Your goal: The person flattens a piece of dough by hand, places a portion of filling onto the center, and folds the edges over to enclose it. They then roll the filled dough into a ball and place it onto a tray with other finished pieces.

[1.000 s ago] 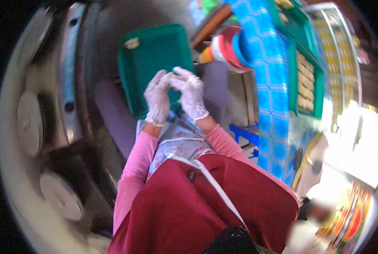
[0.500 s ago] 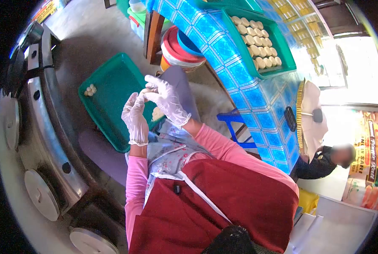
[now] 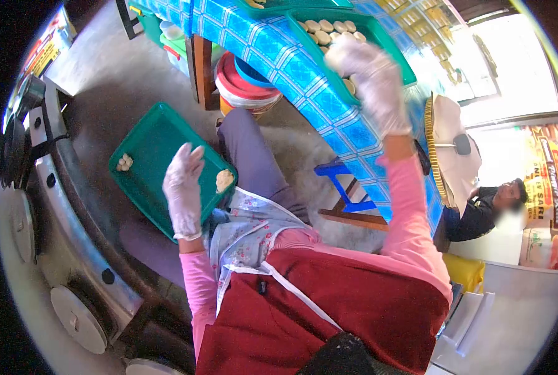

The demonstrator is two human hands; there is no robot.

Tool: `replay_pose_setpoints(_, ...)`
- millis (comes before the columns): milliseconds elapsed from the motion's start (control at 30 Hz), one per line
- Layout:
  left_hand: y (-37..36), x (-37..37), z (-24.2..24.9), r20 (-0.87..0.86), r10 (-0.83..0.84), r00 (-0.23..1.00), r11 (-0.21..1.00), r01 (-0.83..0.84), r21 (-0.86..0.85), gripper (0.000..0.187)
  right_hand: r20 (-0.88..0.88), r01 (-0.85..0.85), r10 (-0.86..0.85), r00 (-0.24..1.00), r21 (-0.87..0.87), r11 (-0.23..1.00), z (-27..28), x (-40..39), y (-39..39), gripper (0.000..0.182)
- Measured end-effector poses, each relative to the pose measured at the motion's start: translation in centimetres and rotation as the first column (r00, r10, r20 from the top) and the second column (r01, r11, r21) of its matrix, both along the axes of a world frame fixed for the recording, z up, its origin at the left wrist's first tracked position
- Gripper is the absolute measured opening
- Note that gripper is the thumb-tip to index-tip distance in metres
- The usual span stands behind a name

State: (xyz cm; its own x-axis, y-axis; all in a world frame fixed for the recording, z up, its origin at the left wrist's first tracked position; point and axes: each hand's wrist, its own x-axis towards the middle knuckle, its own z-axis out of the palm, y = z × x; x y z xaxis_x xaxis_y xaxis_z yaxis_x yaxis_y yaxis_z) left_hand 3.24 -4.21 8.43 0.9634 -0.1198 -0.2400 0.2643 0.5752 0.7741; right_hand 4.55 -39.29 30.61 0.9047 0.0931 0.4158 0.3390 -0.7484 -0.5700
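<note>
My left hand (image 3: 184, 190), in a thin white glove, hovers over the near side of a green tray (image 3: 160, 125) at my lap. Its fingers are stretched out and hold nothing. In that tray lie a small cluster of white balls (image 3: 124, 162) at the left end and a lump of dough (image 3: 224, 181) at the right edge. My right hand (image 3: 376, 87), gloved too, reaches over a second green tray (image 3: 407, 69) on the table and covers part of its rows of round dough pieces (image 3: 326, 25). Motion smears its fingers, so I cannot tell whether they hold anything.
A blue checked cloth (image 3: 279, 56) covers the table. Below stand a red-lidded bucket (image 3: 232, 78) and a blue stool (image 3: 344, 187). On the left runs a metal stove (image 3: 72, 206) with round lids. At the right sits another person (image 3: 479, 215).
My hands were together above the lap tray, fingers pinched at a small piece of dough. The right hand has swung up and right to the table tray; the left has stayed and opened.
</note>
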Motion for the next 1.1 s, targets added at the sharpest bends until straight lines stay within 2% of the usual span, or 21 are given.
replay_pose_setpoints(33, 1.5, -0.3, -2.0, 0.0, 0.038, 0.999, 0.999, -0.038, -0.038, 0.058, -0.104, 0.229, -0.205, 0.973, 0.525, 0.82, -0.4, 2.0, -4.0, 0.028)
replay_pose_setpoints(67, 2.9, -0.7, -3.4, -0.038, 0.086, 0.996, 0.994, -0.088, -0.057, 0.06, -0.084, 0.176, -0.157, 0.984, 0.599, 0.781, -1.2, 5.0, -11.2, 0.034)
replay_pose_setpoints(100, 4.2, -1.3, -4.2, -0.088, 0.116, 0.989, 0.991, -0.12, -0.051, 0.06, -0.063, 0.265, -0.273, 0.96, 0.521, 0.811, -0.7, 6.2, -14.5, 0.036)
replay_pose_setpoints(133, 5.2, -1.9, -5.2, -0.112, 0.13, 0.985, 0.989, -0.137, -0.059, 0.059, -0.107, 0.328, -0.337, 0.935, 0.615, 0.717, -2.0, 8.5, -18.9, 0.04)
replay_pose_setpoints(200, 6.1, -2.6, -5.9, -0.158, 0.163, 0.974, 0.983, -0.174, -0.06, 0.058, -0.209, 0.4, -0.347, 0.914, 0.606, 0.688, -5.6, 13.1, -28.1, 0.032)
replay_pose_setpoints(300, 6.5, -3.6, -6.1, -0.22, 0.195, 0.956, 0.976, -0.212, -0.056, 0.056, -0.279, 0.529, -0.452, 0.847, 0.372, 0.763, -8.4, 17.6, -31.5, 0.036)
replay_pose_setpoints(333, 6.6, -3.7, -6.5, -0.232, 0.199, 0.952, 0.973, -0.22, -0.068, 0.055, -0.139, 0.542, -0.53, 0.837, 0.072, 0.837, -8.4, 17.7, -29.9, 0.032)
replay_pose_setpoints(367, 6.6, -3.9, -6.6, -0.244, 0.199, 0.949, 0.971, -0.225, -0.08, 0.054, 0.047, 0.582, -0.588, 0.807, -0.225, 0.781, -8.4, 17.7, -28.3, 0.029)
replay_pose_setpoints(400, 6.6, -4.0, -6.7, -0.25, 0.206, 0.946, 0.97, -0.232, -0.079, 0.054, 0.196, 0.535, -0.517, 0.833, -0.522, 0.664, -8.0, 18.0, -27.7, 0.031)
replay_pose_setpoints(433, 6.6, -4.2, -6.7, -0.257, 0.212, 0.943, 0.968, -0.239, -0.078, 0.054, 0.309, 0.476, -0.396, 0.864, -0.756, 0.449, -8.0, 18.3, -27.5, 0.033)
replay_pose_setpoints(467, 6.7, -4.3, -6.8, -0.264, 0.217, 0.94, 0.966, -0.245, -0.078, 0.054, 0.354, 0.497, -0.353, 0.866, -0.692, 0.524, -8.9, 19.2, -28.3, 0.034)
replay_pose_setpoints(567, 7.2, -4.7, -7.0, -0.281, 0.23, 0.932, 0.962, -0.261, -0.08, 0.054, 0.142, 0.646, -0.636, 0.758, -0.296, 0.704, -10.1, 21.9, -29.5, 0.027)
replay_pose_setpoints(600, 7.4, -4.7, -7.2, -0.292, 0.237, 0.927, 0.959, -0.271, -0.081, 0.053, 0.374, 0.476, -0.363, 0.854, -0.843, 0.25, -9.1, 22.0, -30.5, 0.025)
replay_pose_setpoints(667, 7.8, -4.9, -7.8, -0.316, 0.248, 0.916, 0.954, -0.288, -0.085, 0.053, 0.308, 0.557, -0.526, 0.793, -0.714, 0.423, -9.4, 22.2, -30.7, 0.022)
replay_pose_setpoints(733, 8.1, -5.2, -8.6, -0.322, 0.261, 0.91, 0.951, -0.3, -0.078, 0.052, 0.288, 0.418, -0.403, 0.869, -0.862, 0.287, -8.9, 22.3, -31.1, 0.024)
replay_pose_setpoints(800, 8.5, -5.4, -9.5, -0.33, 0.267, 0.906, 0.948, -0.308, -0.079, 0.052, 0.081, 0.401, -0.472, 0.878, -0.664, 0.632, -9.1, 21.7, -31.3, 0.02)
replay_pose_setpoints(900, 8.9, -5.7, -10.8, -0.343, 0.26, 0.903, 0.947, -0.308, -0.092, 0.054, -0.146, 0.484, -0.666, 0.731, -0.578, 0.657, -6.5, 20.8, -27.5, 0.026)
replay_pose_setpoints(967, 8.7, -5.8, -11.1, -0.347, 0.265, 0.9, 0.946, -0.313, -0.087, 0.055, 0.096, 0.614, -0.705, 0.703, -0.581, 0.534, -6.5, 20.7, -26.5, 0.034)
replay_pose_setpoints(1033, 8.1, -5.6, -11.3, -0.289, 0.243, 0.926, 0.964, -0.265, -0.036, 0.05, 0.128, 0.467, -0.486, 0.865, -0.559, 0.685, -7.7, 20.7, -29.5, 0.044)
replay_pose_setpoints(1067, 7.4, -5.7, -10.1, -0.286, 0.298, 0.911, 0.943, -0.328, -0.06, 0.046, 0.044, 0.418, -0.497, 0.867, -0.607, 0.675, -7.0, 21.6, -29.8, 0.047)
replay_pose_setpoints(1100, 7.4, -5.7, -11.1, -0.207, 0.286, 0.936, 0.956, -0.293, -0.004, 0.043, -0.041, 0.362, -0.507, 0.861, -0.651, 0.667, -6.3, 22.3, -30.0, 0.051)
